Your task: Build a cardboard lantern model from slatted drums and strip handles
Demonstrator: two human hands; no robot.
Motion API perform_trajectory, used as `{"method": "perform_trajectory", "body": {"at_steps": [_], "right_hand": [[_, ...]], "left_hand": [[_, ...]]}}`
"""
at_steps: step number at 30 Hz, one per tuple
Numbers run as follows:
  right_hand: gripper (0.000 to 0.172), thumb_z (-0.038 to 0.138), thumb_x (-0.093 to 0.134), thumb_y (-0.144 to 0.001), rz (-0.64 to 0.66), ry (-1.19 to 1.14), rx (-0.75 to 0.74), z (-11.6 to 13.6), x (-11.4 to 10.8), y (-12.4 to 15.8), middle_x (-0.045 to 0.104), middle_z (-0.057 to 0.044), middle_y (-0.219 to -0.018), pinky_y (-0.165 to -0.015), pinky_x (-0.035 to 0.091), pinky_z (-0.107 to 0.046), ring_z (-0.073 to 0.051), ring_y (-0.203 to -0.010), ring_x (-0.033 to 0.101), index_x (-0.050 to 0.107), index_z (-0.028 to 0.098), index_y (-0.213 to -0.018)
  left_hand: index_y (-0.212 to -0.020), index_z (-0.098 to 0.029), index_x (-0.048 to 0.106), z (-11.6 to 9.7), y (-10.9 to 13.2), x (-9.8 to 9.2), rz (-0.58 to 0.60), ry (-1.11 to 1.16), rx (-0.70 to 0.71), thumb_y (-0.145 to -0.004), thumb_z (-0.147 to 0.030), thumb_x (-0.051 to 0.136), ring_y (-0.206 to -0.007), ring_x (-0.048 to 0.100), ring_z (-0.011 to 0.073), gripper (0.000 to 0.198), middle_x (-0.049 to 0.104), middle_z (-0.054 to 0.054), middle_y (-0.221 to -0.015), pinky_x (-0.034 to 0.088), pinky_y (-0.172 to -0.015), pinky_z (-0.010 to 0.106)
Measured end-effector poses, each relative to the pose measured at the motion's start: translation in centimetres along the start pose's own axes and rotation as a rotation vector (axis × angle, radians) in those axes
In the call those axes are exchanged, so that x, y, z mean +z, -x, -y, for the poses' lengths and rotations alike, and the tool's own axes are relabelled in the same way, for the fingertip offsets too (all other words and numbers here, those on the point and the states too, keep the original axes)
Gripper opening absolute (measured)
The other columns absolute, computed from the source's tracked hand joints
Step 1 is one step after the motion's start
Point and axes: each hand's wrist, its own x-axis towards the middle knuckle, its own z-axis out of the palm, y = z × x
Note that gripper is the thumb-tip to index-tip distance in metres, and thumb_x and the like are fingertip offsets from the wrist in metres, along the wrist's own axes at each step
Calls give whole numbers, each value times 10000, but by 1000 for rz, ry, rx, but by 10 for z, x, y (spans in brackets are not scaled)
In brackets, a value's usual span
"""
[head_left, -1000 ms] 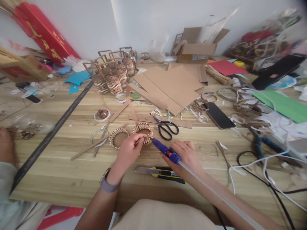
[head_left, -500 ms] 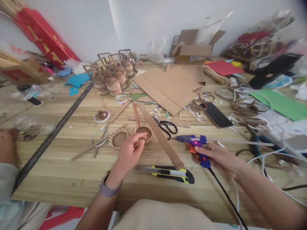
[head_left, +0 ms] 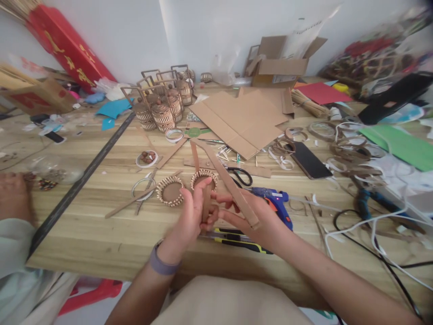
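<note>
My left hand (head_left: 194,210) is closed around a short brown cardboard piece (head_left: 206,203), held on edge above the table. From the right, my right hand (head_left: 255,212) reaches toward that piece with its fingers stretched and apart. A long cardboard strip (head_left: 225,176) slants over the right hand and hides part of it. The blue glue gun (head_left: 267,194) lies beyond that hand. Just behind the left hand are two small round trays with slatted rims, the left tray (head_left: 162,201) and the right tray (head_left: 194,180). The yellow-black utility knife (head_left: 233,237) lies partly under my hands.
Black-handled scissors (head_left: 248,176), a phone (head_left: 309,160) and cardboard sheets (head_left: 240,117) lie farther back. Several handled slatted baskets (head_left: 164,115) stand near the wall. Cables (head_left: 372,237) and rolled strips crowd the right side. Another person's hand (head_left: 15,196) rests at the left.
My right hand has let go of the glue gun and moved left under the long strip, whose near end has risen. My left hand has drawn nearer and now holds the cardboard piece.
</note>
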Motion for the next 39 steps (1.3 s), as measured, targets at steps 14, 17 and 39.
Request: {"method": "perform_trajectory", "body": {"at_steps": [14,17,39], "right_hand": [[106,205,599,-856,-23,133,-56,-39,-11,-26,689,-15,-713,-563,470,-257,-171,-638,619,677,211,-785],[133,217,575,-904,24,141,-221,-43,-3,-34,714,-44,-803,-687,518,-294,-193,-761,658,689,202,-840],[121,241,576,-901,47,133,-252,-32,5,-48,659,-48,-778,-694,509,-313,-200,-747,626,654,209,-815]], "left_hand": [[-1068,-188,658,-15,5,-44,-285,-1372,726,-851,-54,451,-1197,537,276,329,684,85,-1093,443,-1055,512],[-1122,-149,649,-15,-3,-43,-178,-1600,725,-811,-6,471,-1278,468,307,386,686,102,-1115,436,-1077,520],[-1022,-166,615,-17,-17,-35,-83,-1814,439,-765,-349,796,-1321,368,408,363,628,107,-1078,353,-1020,566]]}}
